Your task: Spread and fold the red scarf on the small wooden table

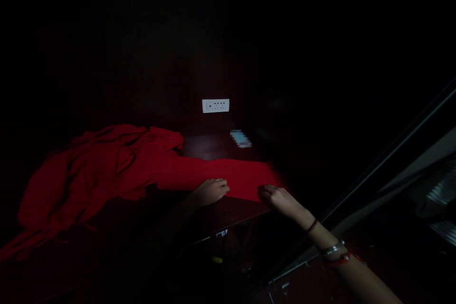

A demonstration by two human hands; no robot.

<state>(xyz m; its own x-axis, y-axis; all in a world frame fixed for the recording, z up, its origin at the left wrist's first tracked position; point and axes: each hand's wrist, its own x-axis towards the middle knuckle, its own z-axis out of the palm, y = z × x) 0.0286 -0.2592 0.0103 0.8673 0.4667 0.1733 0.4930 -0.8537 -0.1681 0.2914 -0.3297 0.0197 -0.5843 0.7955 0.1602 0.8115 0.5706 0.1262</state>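
Observation:
A long red scarf lies as a flat strip along the dark table, with what looks like fringe at its right end. To the left it runs into a large crumpled heap of red cloth; whether both are one piece I cannot tell. My left hand, with a ring on one finger, is closed on the strip's near edge at about its middle. At the near right corner my right hand pinches the cloth, its fingertips partly in shadow. Bracelets circle my right wrist and forearm.
A white socket panel is on the dark wall behind the table. A small pale blue, blurred-out flat object lies behind the strip. On the right a long slanted edge rises. Most surroundings are too dark to make out.

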